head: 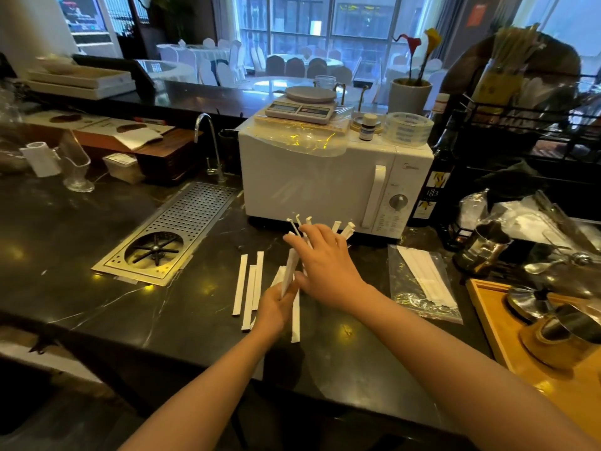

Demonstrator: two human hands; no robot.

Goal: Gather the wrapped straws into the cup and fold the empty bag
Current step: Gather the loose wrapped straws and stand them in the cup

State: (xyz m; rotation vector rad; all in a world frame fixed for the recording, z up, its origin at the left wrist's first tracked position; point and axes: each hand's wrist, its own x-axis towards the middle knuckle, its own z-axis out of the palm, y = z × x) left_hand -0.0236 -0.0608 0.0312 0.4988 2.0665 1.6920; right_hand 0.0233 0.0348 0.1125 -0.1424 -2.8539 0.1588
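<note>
— What were your hands doing?
— My left hand [276, 304] pinched one wrapped straw [290, 268]; my right hand [325, 258] spread over a standing bunch of straws [341, 226], the cup hidden beneath.
— And the rest?
— Loose straws [248, 288] lay on the dark counter [97, 255]. The bag [422, 284] lay right, some straws inside.

We read "183" on the label of the dark bottle [435, 190] beside the microwave [325, 177]. The microwave's brand mark and the tape roll [409, 129] printing are illegible.
</note>
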